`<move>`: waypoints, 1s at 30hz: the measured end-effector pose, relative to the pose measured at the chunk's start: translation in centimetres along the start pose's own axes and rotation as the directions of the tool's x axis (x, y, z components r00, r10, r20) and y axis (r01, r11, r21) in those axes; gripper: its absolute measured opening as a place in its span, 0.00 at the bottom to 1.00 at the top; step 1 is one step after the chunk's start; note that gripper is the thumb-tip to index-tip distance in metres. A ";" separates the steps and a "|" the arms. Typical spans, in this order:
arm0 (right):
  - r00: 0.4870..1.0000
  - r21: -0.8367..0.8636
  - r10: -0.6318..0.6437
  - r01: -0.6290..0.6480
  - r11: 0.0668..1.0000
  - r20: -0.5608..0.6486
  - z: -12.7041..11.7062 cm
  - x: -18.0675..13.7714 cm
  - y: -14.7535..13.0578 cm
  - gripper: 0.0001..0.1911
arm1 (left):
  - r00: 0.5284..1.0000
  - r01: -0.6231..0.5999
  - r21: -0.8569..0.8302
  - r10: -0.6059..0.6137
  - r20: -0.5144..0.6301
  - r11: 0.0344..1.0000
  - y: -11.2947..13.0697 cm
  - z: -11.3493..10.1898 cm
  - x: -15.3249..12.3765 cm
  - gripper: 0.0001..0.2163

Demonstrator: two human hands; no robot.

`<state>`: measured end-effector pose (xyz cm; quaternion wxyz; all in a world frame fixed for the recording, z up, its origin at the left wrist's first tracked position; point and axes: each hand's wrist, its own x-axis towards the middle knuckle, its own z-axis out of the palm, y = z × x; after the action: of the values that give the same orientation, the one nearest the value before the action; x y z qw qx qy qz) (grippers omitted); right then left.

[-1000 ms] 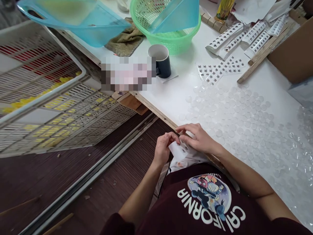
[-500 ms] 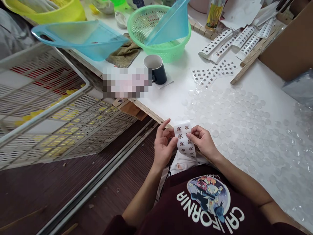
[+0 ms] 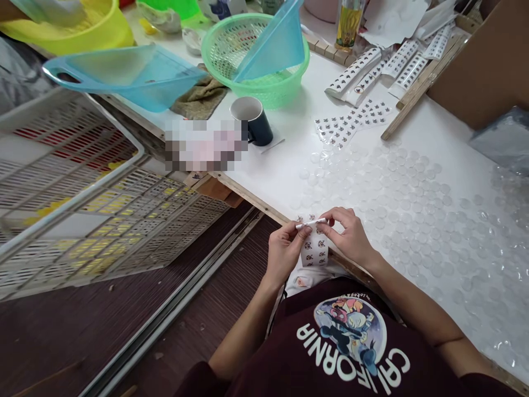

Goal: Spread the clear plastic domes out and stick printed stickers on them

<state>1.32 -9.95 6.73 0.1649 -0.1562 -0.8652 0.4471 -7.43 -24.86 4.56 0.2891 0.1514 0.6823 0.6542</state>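
Left hand [image 3: 283,255] and right hand [image 3: 350,236] pinch sticker strip [image 3: 314,249] between them; likely light, easily creased; grip edges. Fold or roll unclear.

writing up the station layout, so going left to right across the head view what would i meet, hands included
White slatted crate, dark mug, left hand, printed strip pinched between both hands, right hand, brown cardboard box.

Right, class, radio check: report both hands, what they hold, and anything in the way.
Left hand, right hand: both pinching animal-face printed strip. Strip bent crosswise between them. Nothing visibly blocking; transparent discs spread beyond right hand.
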 end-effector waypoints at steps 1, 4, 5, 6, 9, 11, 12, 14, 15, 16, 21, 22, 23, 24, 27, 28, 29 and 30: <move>1.000 0.000 0.001 -0.001 1.000 -0.009 -0.1 -0.1 0.1 0.02 | 1.000 0.010 0.000 -0.010 0.007 1.000 0.0 0.1 0.0 0.12; 1.000 -0.028 -0.014 0.014 1.000 -0.020 -0.3 -0.3 0.2 0.02 | 0.998 0.046 0.001 -0.046 0.048 0.999 0.0 0.2 0.1 0.13; 0.999 -0.050 -0.025 0.024 0.998 -0.023 -0.3 -0.4 0.3 0.02 | 0.997 0.055 0.005 -0.056 0.061 0.998 0.0 0.3 0.2 0.14; 0.999 -0.072 -0.037 0.035 0.997 -0.025 -0.4 -0.5 0.3 0.03 | 0.996 0.060 0.015 -0.061 0.069 0.998 0.1 0.3 0.2 0.15; 0.997 -0.107 -0.064 0.060 0.992 -0.038 -0.8 -0.7 0.5 0.04 | 0.995 0.059 0.070 -0.065 0.082 0.996 0.0 0.2 0.3 0.19; 0.996 -0.072 -0.038 0.033 0.997 -0.075 -1.0 -0.7 0.5 0.05 | 0.993 0.060 0.104 -0.070 0.096 0.993 -0.3 0.2 0.3 0.21; 0.995 -0.037 -0.007 0.003 0.999 -0.102 -1.0 -0.6 0.5 0.05 | 0.992 0.059 0.121 -0.072 0.104 0.991 -0.4 0.3 0.3 0.21; 0.989 0.048 0.077 -0.071 0.996 -0.128 -1.1 -0.4 0.4 0.04 | 0.991 0.042 0.167 -0.062 0.118 0.985 -0.8 0.5 0.3 0.22; 0.987 0.092 0.119 -0.109 0.990 -0.106 -1.1 -0.3 0.3 0.04 | 0.991 0.026 0.196 -0.051 0.124 0.980 -0.9 0.6 0.3 0.22; 0.987 0.135 0.150 -0.141 0.981 -0.060 -1.0 -0.2 0.2 0.07 | 0.990 0.006 0.227 -0.037 0.133 0.974 -0.9 0.7 0.2 0.22; 0.982 0.320 0.173 -0.190 0.928 0.079 -0.8 0.4 0.0 0.14 | 0.983 -0.069 0.332 0.008 0.184 0.941 -0.7 1.1 0.0 0.23; 0.984 0.346 0.174 -0.176 0.922 0.037 -0.8 0.6 0.2 0.14 | 0.981 -0.072 0.339 0.006 0.192 0.938 -0.7 1.0 -0.1 0.23; 0.984 0.364 0.180 -0.163 0.917 -0.012 -0.9 1.0 0.4 0.13 | 0.980 -0.069 0.341 0.001 0.198 0.938 -0.8 0.8 -0.2 0.23; 0.981 0.372 0.187 -0.154 0.915 -0.054 -0.9 1.5 0.7 0.14 | 0.979 -0.062 0.338 -0.009 0.205 0.939 -1.0 0.6 -0.3 0.22; 0.971 0.317 0.230 -0.200 0.927 -0.060 -0.6 3.2 2.0 0.15 | 0.973 -0.021 0.314 -0.053 0.226 0.949 -2.0 -0.1 -0.7 0.20; 0.969 0.285 0.246 -0.229 0.931 -0.025 -0.3 3.7 2.5 0.15 | 0.971 -0.008 0.306 -0.066 0.230 0.952 -2.3 -0.4 -0.8 0.20; 0.965 0.252 0.260 -0.255 0.934 0.011 -0.1 4.1 2.9 0.15 | 0.970 0.004 0.299 -0.076 0.231 0.954 -2.6 -0.6 -0.9 0.20; 0.962 0.221 0.270 -0.272 0.937 0.037 0.2 4.4 3.3 0.16 | 0.970 0.013 0.290 -0.082 0.228 0.957 -2.9 -0.8 -1.0 0.20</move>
<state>-2.28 -6.41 4.55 0.1156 -0.2528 -0.7800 0.5606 -6.61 -26.44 1.94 0.3595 0.2523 0.7335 0.5187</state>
